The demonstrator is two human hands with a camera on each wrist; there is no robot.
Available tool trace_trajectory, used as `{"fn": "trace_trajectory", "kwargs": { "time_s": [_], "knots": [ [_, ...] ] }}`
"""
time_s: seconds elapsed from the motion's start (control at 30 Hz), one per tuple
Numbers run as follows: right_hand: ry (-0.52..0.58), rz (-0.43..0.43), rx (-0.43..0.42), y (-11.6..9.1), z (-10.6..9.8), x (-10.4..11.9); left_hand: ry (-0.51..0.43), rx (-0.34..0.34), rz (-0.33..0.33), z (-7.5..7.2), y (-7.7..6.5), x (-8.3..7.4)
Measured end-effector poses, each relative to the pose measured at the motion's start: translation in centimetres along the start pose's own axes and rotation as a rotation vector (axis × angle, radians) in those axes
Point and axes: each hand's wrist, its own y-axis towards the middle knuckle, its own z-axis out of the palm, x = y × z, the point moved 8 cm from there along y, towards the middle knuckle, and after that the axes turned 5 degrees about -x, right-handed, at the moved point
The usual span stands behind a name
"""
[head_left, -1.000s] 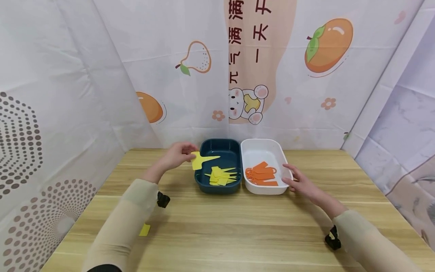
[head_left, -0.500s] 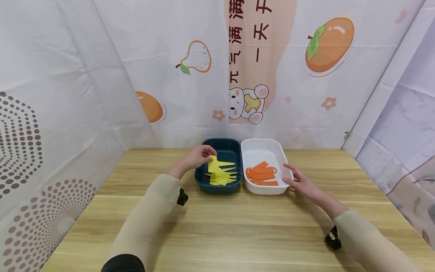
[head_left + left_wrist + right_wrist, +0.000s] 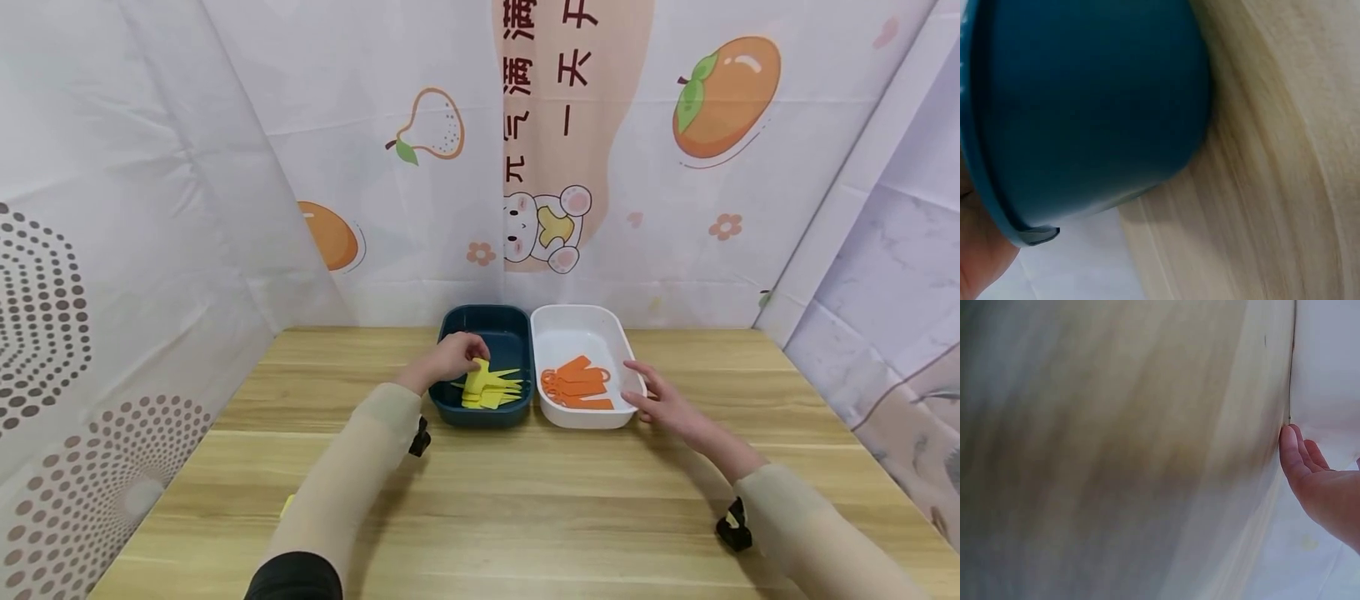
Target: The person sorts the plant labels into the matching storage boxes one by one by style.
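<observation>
In the head view my left hand reaches over the left rim of a dark blue basin and pinches a yellow T-shaped plant label by its wide end. That label lies low over a pile of similar yellow labels, its tip pointing right. The left wrist view shows the basin's outer wall, with part of the hand beyond the rim. My right hand touches the right rim of a white basin with loosely extended fingers. Several orange tags with loops lie in that basin.
Both basins stand side by side near the back of the wooden table. A yellow piece on the table at left is mostly hidden by the left sleeve. A printed curtain hangs behind the table.
My left hand has carried the yellow label rightward from the dark basin's left edge and lowered it onto the pile. The right hand stays at the white rim.
</observation>
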Motion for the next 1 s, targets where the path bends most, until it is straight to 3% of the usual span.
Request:
{"fn": "trace_trajectory", "kwargs": {
  "time_s": [0.33, 0.6, 0.83, 1.0],
  "knots": [
    [0.02, 0.01, 0.015, 0.0, 0.1, 0.2, 0.106, 0.005, -0.009, 0.4, 0.1, 0.4],
    [0.025, 0.016, 0.013, -0.1, 0.1, 0.1, 0.085, -0.076, 0.044, -1.0, -0.2, 0.4],
    [0.025, 0.019, 0.016, -0.1, 0.0, 0.1, -0.015, -0.129, 0.124, -4.0, -2.7, -0.4],
    [0.013, 0.016, 0.009, -0.1, -0.1, 0.1, -0.001, -0.159, 0.114, -6.2, -5.4, -0.4]
  ]
}}
